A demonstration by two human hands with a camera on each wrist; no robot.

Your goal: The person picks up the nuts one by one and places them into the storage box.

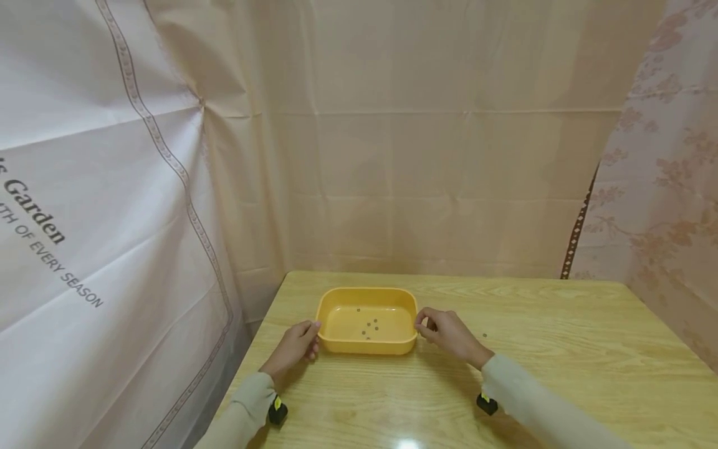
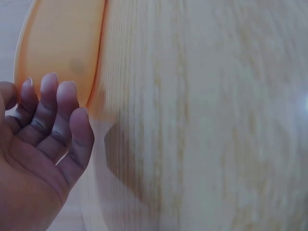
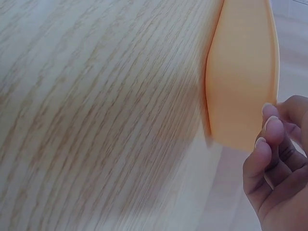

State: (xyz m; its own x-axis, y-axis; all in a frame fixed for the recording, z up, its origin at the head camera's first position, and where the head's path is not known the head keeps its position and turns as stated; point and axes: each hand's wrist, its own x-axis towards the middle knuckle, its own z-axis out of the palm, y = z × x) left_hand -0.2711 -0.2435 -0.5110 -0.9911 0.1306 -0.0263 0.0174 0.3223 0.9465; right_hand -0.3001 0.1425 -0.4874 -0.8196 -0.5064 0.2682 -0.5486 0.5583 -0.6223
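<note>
A shallow yellow plastic tub [image 1: 364, 346] stands on the wooden table [image 1: 561, 362], with several small dark pellets [image 1: 370, 327] on its floor. My left hand [image 1: 307, 340] lies at the tub's left end, fingers nearly straight beside the outer wall. The left wrist view shows that hand [image 2: 48, 120] next to the tub [image 2: 62, 43], holding nothing. My right hand [image 1: 429, 328] sits at the tub's right end. In the right wrist view its fingers [image 3: 269, 144] are loosely curled just short of the tub [image 3: 243, 72]. Both wrist views are blurred.
One stray dark pellet [image 1: 485, 335] lies on the table right of my right hand. Beige curtains hang behind the table, a white printed sheet [image 1: 84, 218] to the left and a floral one [image 1: 673, 187] to the right. The table's left edge runs close to my left arm.
</note>
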